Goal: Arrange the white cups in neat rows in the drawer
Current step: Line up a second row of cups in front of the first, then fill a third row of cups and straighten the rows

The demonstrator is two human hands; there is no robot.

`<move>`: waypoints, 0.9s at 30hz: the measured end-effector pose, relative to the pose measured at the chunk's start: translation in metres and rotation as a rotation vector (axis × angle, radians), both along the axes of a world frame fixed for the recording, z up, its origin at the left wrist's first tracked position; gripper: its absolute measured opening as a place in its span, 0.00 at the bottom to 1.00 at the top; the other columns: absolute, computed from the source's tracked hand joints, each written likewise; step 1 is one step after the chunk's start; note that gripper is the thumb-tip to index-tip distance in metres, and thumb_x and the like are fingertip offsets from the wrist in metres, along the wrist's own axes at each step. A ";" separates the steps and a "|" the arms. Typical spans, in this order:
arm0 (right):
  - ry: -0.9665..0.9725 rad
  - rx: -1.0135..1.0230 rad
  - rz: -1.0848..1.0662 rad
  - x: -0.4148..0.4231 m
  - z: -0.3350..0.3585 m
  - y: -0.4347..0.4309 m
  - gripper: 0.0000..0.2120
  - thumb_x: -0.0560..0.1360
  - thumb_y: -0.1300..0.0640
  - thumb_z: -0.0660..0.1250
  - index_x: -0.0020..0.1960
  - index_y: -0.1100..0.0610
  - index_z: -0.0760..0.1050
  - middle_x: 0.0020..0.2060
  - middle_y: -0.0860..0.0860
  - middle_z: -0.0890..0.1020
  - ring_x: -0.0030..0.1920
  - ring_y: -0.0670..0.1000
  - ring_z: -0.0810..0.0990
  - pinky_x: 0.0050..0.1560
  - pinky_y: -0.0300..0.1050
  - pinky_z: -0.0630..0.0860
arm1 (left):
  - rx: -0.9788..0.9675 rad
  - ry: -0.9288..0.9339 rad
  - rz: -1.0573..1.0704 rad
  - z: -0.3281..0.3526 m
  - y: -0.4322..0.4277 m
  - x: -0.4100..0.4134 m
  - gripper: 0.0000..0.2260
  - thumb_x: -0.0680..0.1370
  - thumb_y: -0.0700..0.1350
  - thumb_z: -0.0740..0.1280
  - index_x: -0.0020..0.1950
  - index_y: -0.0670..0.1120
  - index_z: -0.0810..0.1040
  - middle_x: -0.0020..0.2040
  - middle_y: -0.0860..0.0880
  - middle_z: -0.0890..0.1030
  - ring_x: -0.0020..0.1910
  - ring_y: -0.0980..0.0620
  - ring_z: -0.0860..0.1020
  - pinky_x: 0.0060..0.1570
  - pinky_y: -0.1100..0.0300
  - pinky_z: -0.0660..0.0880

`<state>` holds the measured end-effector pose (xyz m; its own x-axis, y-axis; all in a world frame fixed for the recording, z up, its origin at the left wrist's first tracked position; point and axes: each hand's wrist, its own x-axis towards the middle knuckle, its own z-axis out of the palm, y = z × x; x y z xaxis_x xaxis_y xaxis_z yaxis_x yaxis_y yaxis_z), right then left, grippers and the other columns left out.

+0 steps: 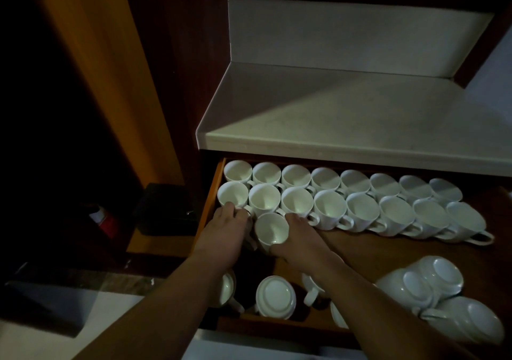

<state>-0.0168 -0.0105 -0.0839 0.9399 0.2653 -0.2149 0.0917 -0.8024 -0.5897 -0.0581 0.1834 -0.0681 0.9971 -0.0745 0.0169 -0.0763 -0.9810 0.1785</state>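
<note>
Two rows of upright white cups (329, 208) fill the back of the open wooden drawer (210, 193). One more upright white cup (271, 229) stands alone in front of the second row, near the left end. My right hand (302, 236) grips this cup from its right side, thumb at the near rim. My left hand (228, 230) lies just left of it. Its curled fingertips are at the handle of the second row's leftmost cup (232, 193). Several cups lie upside down at the drawer's front (275, 293) and in a heap at the right (432, 284).
A pale countertop (346, 115) overhangs the back of the drawer. Bare drawer floor (374, 251) shows between the rows and the heap. A dark box (166, 210) and a red can (104, 219) sit low at the left in shadow.
</note>
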 end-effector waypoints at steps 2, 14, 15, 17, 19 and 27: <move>0.011 0.008 -0.022 0.000 -0.001 0.000 0.34 0.64 0.45 0.80 0.62 0.58 0.72 0.56 0.53 0.77 0.55 0.53 0.79 0.47 0.44 0.73 | -0.004 0.030 -0.024 -0.003 0.001 0.001 0.15 0.79 0.42 0.68 0.65 0.49 0.72 0.64 0.47 0.69 0.65 0.47 0.71 0.59 0.56 0.73; 0.023 0.024 -0.045 0.006 -0.003 0.005 0.35 0.64 0.44 0.81 0.63 0.55 0.69 0.58 0.52 0.78 0.55 0.52 0.79 0.46 0.45 0.74 | -0.006 0.011 -0.049 -0.010 0.006 0.006 0.10 0.80 0.47 0.67 0.61 0.50 0.76 0.62 0.47 0.75 0.64 0.46 0.73 0.60 0.53 0.75; 0.020 0.030 -0.046 0.005 -0.004 0.005 0.35 0.64 0.44 0.81 0.63 0.55 0.69 0.58 0.52 0.77 0.55 0.52 0.79 0.47 0.45 0.74 | -0.002 0.012 -0.051 -0.011 0.006 0.006 0.09 0.80 0.47 0.67 0.60 0.50 0.76 0.61 0.48 0.75 0.63 0.46 0.74 0.59 0.53 0.75; 0.025 0.027 -0.049 0.006 -0.004 0.004 0.36 0.64 0.44 0.81 0.64 0.55 0.69 0.58 0.52 0.77 0.55 0.52 0.79 0.47 0.45 0.74 | 0.006 0.019 -0.056 -0.012 0.007 0.007 0.09 0.79 0.47 0.68 0.59 0.51 0.76 0.60 0.48 0.76 0.61 0.47 0.75 0.57 0.53 0.75; 0.035 0.027 -0.046 0.007 -0.005 0.004 0.36 0.64 0.44 0.81 0.64 0.55 0.69 0.58 0.51 0.76 0.55 0.52 0.79 0.46 0.44 0.72 | 0.013 0.024 -0.057 -0.013 0.007 0.008 0.10 0.79 0.47 0.69 0.59 0.51 0.76 0.60 0.49 0.77 0.61 0.47 0.75 0.58 0.53 0.75; 0.055 -0.020 -0.006 0.003 0.045 -0.021 0.31 0.69 0.45 0.75 0.68 0.51 0.71 0.58 0.49 0.80 0.56 0.51 0.81 0.49 0.48 0.79 | -0.073 -0.059 -0.048 0.004 0.000 0.006 0.23 0.72 0.57 0.74 0.64 0.52 0.75 0.60 0.50 0.75 0.60 0.47 0.73 0.58 0.53 0.74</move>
